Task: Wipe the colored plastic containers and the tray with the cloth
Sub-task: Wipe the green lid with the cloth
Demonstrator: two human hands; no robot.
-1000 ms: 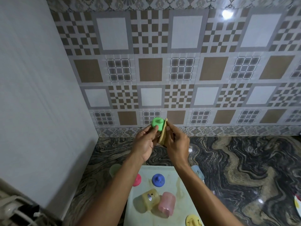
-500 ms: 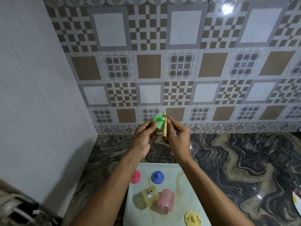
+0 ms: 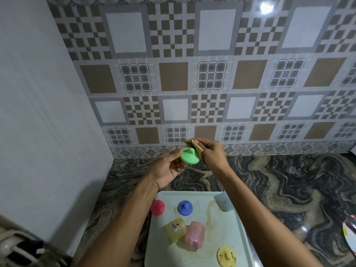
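Above the marbled worktop (image 3: 289, 189), the left hand (image 3: 167, 168) pinches a green lid (image 3: 189, 156) while the right hand (image 3: 212, 154) holds a tan cloth (image 3: 196, 148) against its far edge. On the pale tray (image 3: 192, 255) below lie red (image 3: 158, 207), blue (image 3: 185, 207) and yellow (image 3: 227, 256) lids, with a yellow container (image 3: 176, 230) touching a pink container (image 3: 195, 237).

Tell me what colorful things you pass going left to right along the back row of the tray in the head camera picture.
Red lid → blue lid → pale blue container.
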